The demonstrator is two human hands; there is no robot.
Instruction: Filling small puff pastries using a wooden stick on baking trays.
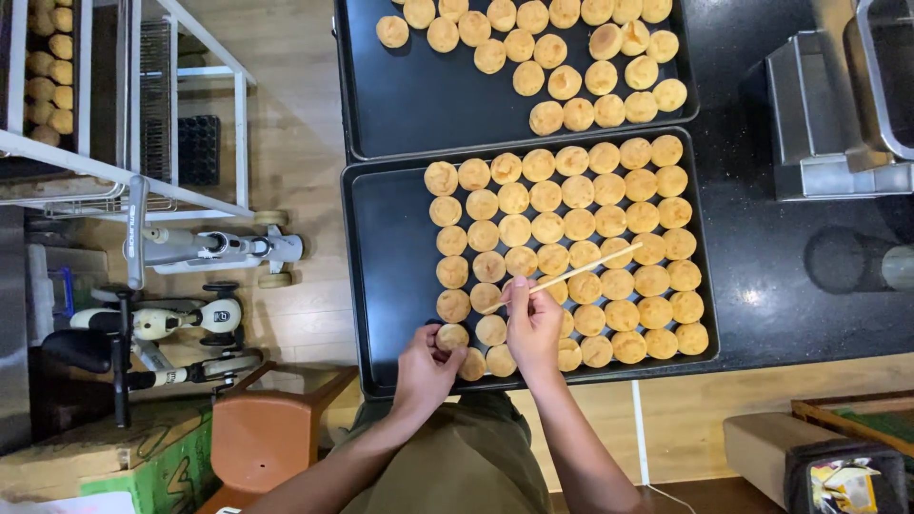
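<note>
The right hand [533, 328] pinches one wooden stick [583, 272], its long axis slanting up-right from the fingers. Just beside it, the left hand [426, 366] grips one round pastry [451, 337] on the near tray [390, 286].

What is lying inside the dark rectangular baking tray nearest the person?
Rows of round golden pastry shells fill the dark rectangular baking tray; the left hand and right hand cover several.

a scooter [205, 249] beside a rack [124, 181].
</note>
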